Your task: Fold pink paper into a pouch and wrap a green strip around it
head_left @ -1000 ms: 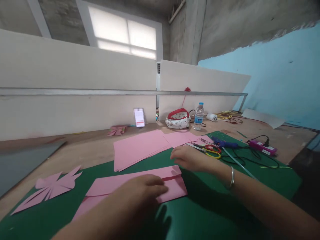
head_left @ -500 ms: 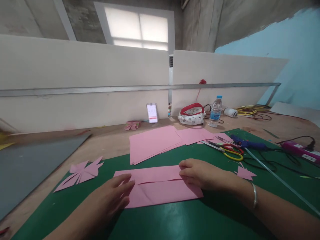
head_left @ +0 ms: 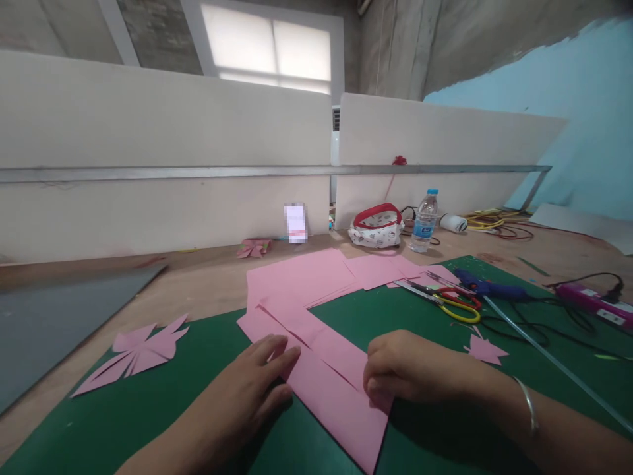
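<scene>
Pink folded paper (head_left: pixel 321 369) lies slantwise on the green cutting mat (head_left: pixel 148 422) near the desk's front edge, and we have both hands on it. Our left hand (head_left: pixel 257 379) is spread flat, fingers stretched out and pressing the sheet's left side down, gripping nothing, simply pinning it so it cannot slide. Our right hand (head_left: pixel 405 373) is curled, fingertips tucked onto the fold at the sheet's right side; whether they pinch the flap or only press it, we cannot tell. The flat palm and the curled fingers seem to divide the work: one anchors, one works the crease.

Toward the mat's back edge sits the stack of pink sheets (head_left: pixel 301 277), within reach. At the mat's left edge lies a cut pink shape (head_left: pixel 133 349), well apart from the hands, and a smaller pink cutout (head_left: pixel 484 349) rests to the right. Scissors (head_left: pixel 445 297) and a glue gun (head_left: pixel 487 287) lie near the mat's back right corner. A water bottle (head_left: pixel 424 221) and pouch (head_left: pixel 376 227) stand at the desk's back edge, out of harm's way.
</scene>
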Tool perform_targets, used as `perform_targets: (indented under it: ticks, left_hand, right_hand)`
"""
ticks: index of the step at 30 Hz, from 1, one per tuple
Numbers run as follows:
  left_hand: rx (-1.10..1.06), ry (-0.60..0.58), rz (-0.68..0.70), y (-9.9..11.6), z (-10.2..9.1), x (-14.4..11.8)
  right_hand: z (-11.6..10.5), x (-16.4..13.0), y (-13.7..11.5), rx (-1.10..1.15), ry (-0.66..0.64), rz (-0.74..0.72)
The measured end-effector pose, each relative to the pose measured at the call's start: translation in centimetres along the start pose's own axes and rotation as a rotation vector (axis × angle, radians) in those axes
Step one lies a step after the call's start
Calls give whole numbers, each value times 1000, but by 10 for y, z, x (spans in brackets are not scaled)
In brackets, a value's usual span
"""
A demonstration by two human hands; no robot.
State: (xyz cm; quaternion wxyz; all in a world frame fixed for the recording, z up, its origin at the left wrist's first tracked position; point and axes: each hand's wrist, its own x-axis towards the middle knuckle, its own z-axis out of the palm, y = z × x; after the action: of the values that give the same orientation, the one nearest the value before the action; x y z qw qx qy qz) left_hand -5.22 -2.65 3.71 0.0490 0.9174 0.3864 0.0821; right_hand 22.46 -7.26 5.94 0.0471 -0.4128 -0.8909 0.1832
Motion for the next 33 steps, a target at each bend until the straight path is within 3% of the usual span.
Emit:
perform_targets:
  ticks: [4,7,13,17,21,26,29,33]
  left_hand:
    - [-43,-87,47,-4,-5,-5]
    - [-115,-81,51,-7,0,-17]
    - [-198,87,29,-3,13,-30]
    - [-215,99,39,-5,17,-34]
    - [-205,69,70,-11,18,-41]
    - [-68,-23,214,-7,5,-34]
    - [54,2,331,0,-1,-29]
    - [186,56,446,-3,8,-35]
  right_hand:
    - [8,3,10,59,216,2]
    - [16,9,12,50,270,-56]
    - [30,16,3,-86,195,-251]
    - [34,17,0,-151,141,-267]
    - [32,21,1,-189,184,-311]
    - [28,24,4,-160,177,-343]
    - [25,22,4,-101,142,-332]
    - [21,18,2,-51,107,-314]
